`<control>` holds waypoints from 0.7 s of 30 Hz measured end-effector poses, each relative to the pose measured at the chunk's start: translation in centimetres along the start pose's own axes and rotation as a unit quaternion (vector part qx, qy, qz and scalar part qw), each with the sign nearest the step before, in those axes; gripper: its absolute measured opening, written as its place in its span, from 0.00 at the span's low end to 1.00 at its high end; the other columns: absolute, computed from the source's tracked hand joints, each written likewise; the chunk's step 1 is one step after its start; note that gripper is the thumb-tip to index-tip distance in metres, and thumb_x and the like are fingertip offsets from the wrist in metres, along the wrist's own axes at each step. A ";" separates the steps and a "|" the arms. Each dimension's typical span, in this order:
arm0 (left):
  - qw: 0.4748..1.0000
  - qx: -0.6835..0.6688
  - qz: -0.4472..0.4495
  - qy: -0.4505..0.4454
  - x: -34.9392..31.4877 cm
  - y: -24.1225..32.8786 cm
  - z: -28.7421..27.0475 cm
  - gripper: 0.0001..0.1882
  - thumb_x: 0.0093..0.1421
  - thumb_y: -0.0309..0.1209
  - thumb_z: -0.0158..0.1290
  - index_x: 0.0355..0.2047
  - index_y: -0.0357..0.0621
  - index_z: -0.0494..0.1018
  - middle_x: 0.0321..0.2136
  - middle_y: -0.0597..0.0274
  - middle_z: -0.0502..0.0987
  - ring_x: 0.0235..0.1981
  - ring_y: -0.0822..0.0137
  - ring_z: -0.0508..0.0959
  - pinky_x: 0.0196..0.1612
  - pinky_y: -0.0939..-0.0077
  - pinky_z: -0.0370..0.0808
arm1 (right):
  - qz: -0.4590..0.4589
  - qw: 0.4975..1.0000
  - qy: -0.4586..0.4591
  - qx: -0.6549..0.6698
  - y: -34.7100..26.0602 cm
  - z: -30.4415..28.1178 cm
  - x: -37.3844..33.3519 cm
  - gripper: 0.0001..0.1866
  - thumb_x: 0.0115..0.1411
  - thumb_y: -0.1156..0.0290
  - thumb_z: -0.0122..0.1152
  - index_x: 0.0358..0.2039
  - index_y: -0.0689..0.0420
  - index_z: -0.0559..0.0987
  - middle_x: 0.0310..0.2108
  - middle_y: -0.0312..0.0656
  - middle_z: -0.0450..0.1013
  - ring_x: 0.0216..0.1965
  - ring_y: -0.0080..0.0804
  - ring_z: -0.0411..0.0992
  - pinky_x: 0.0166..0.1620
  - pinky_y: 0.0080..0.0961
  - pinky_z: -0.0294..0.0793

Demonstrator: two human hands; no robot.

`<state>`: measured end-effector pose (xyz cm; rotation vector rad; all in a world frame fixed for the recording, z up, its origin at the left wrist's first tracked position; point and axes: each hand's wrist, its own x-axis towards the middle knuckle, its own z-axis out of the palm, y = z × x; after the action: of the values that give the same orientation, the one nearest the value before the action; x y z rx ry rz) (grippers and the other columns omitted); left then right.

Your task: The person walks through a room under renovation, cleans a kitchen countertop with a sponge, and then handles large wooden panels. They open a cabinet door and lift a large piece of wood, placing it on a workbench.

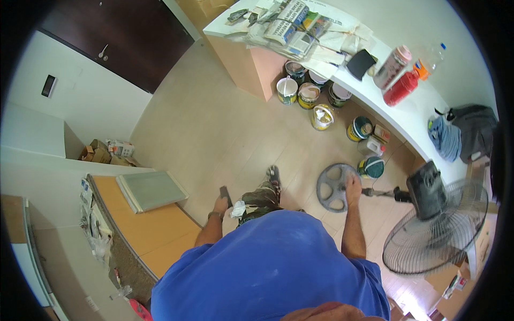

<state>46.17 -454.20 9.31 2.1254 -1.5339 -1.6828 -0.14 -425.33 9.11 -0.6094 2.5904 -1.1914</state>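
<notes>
My left hand is closed around a dark, flat, narrow block beside my left thigh. Its exact kind does not show. A crumpled white cloth or paper shows next to that hand, against my camouflage trousers. My right hand is blurred and overlaps the round spoked base of a pedestal fan. Part of the fan's pole runs to the right from the hand. Whether the fingers grip the pole or only pass in front of it, I cannot tell. The caged fan head is at the right.
Several paint buckets stand under and before a curved white counter. Newspapers, bottles and a dark bag lie on it. A low orange cabinet bearing a flat panel is at left. A dark door is far left.
</notes>
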 end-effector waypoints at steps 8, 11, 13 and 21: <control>0.887 0.453 0.089 -0.028 10.3 -4.1 -3.5 0.15 0.53 0.33 0.42 0.33 0.33 0.71 0.29 0.43 0.75 0.32 0.51 0.76 0.35 0.62 0.72 | -0.109 0.975 0.160 -0.105 -13.5 -0.6 23.6 0.19 0.59 0.65 0.48 0.46 0.64 0.71 0.41 0.53 0.71 0.44 0.46 0.69 0.48 0.33 0.66; 0.882 0.463 0.080 -0.037 12.9 -0.7 -4.9 0.17 0.52 0.32 0.41 0.36 0.30 0.70 0.29 0.47 0.75 0.30 0.57 0.76 0.34 0.65 0.71 | -0.061 0.980 0.145 -0.125 -15.7 0.0 29.4 0.20 0.58 0.65 0.49 0.48 0.64 0.70 0.39 0.54 0.70 0.41 0.48 0.69 0.46 0.35 0.66; 0.993 -0.032 -0.064 0.095 15.6 3.5 -4.6 0.18 0.52 0.31 0.42 0.39 0.30 0.70 0.30 0.48 0.75 0.32 0.58 0.76 0.36 0.68 0.71 | -0.045 0.971 0.131 -0.196 -15.7 0.5 32.8 0.23 0.58 0.65 0.48 0.51 0.63 0.67 0.38 0.57 0.70 0.40 0.50 0.69 0.47 0.37 0.66; 0.989 -0.134 0.013 0.065 21.2 20.5 -3.0 0.19 0.53 0.31 0.43 0.42 0.31 0.68 0.34 0.50 0.75 0.35 0.59 0.75 0.39 0.69 0.70 | 0.048 0.958 0.104 -0.262 -16.4 2.2 41.3 0.25 0.58 0.68 0.44 0.56 0.62 0.59 0.45 0.64 0.66 0.43 0.58 0.68 0.46 0.44 0.66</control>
<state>33.47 -480.84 6.55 2.0228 -1.2186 -1.6024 -31.52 -455.37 18.98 -0.4586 3.0975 -0.5531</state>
